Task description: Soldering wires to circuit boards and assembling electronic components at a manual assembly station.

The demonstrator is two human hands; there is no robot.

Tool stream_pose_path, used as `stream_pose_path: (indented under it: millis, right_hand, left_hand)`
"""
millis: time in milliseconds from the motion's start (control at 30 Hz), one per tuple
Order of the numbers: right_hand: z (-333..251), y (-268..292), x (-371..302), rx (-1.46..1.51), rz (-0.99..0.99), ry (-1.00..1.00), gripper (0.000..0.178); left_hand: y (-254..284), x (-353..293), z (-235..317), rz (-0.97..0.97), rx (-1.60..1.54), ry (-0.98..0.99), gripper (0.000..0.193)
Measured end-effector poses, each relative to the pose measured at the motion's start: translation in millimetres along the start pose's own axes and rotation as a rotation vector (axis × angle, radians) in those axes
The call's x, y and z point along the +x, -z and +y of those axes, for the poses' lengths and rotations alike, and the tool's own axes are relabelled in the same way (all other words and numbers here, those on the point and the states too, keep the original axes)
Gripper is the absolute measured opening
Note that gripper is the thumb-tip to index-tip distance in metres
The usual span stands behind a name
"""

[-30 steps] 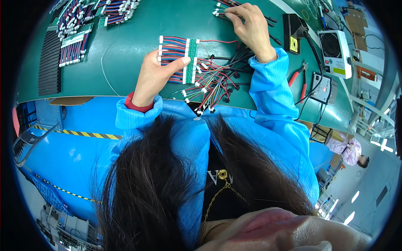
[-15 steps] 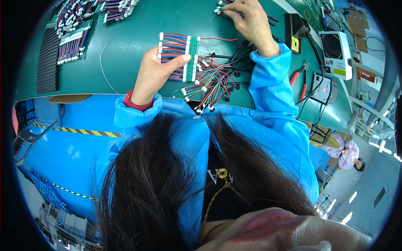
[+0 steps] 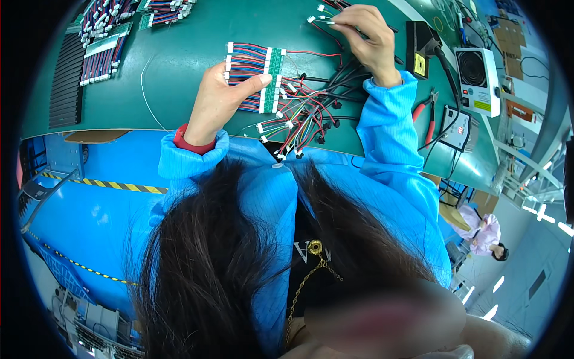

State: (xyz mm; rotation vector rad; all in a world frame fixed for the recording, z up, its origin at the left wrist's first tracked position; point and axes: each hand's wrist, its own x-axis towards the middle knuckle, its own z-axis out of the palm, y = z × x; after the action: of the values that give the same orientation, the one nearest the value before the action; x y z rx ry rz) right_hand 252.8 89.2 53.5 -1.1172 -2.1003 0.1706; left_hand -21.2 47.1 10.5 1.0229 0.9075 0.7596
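My left hand (image 3: 214,102) grips a green circuit board strip (image 3: 275,63) near the middle of the bench, thumb on top. Red, blue and black wires (image 3: 248,63) with white plugs run from the strip's left side, partly under my fingers. On its right side sit white sockets, with a red wire leading off one of them. My right hand (image 3: 373,45), farther off to the right, pinches a thin wire end with a small white connector (image 3: 328,22). Beside those fingertips are more loose white connectors (image 3: 311,20). A tangle of cables (image 3: 308,116) with white and black plugs lies between my hands.
Bundles of wired boards (image 3: 106,57) lie at the far left, next to a black ribbed strip (image 3: 64,84). To the right are a soldering iron stand (image 3: 418,63), red-handled cutters (image 3: 426,116), a control box (image 3: 456,127) and a fan unit (image 3: 476,75). A person (image 3: 481,232) is in the background.
My right hand has come nearer to me and slightly right, and the pinched wire end now shows apart from the other connectors. My left hand keeps its hold on the board strip.
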Motion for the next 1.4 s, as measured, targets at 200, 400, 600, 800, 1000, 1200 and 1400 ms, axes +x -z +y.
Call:
stream_pose_path:
  millis: [200, 400, 600, 800, 1000, 1200, 1400]
  right_hand:
    - [13.3, 53.6, -50.0, 0.599, 0.473, -0.352, 0.005]
    - [-12.8, 109.9, -64.0, 0.721, -0.476, -0.382, 0.008]
    - [-46.9, 38.0, -55.5, 0.534, -0.345, -0.519, 0.013]
    - [-59.5, -2.0, -63.0, 0.732, -0.181, -0.583, 0.012]
    - [-58.8, -10.8, -68.4, 0.905, -0.137, -0.585, 0.015]
    - [-55.1, 10.6, -69.7, 1.030, -0.364, -0.567, 0.011]
    - [-52.6, 35.6, -59.4, 0.790, -0.896, -0.314, 0.016]
  left_hand:
    - [-0.1, 1.2, 1.1, -0.011, -0.040, -0.032, 0.023]
    - [-8.3, -1.6, 3.2, -0.015, -0.090, -0.024, 0.024]
    - [-21.7, -10.1, 25.1, -0.069, 0.004, 0.016, 0.024]
    - [-37.3, -17.6, 31.0, -0.035, 0.042, -0.095, 0.023]
    - [-44.9, -18.7, 34.6, -0.058, 0.107, -0.149, 0.022]
    - [-48.0, -19.5, 37.6, -0.052, 0.118, -0.154, 0.021]
    - [-50.0, -22.9, 28.7, -0.080, 0.136, -0.096, 0.021]
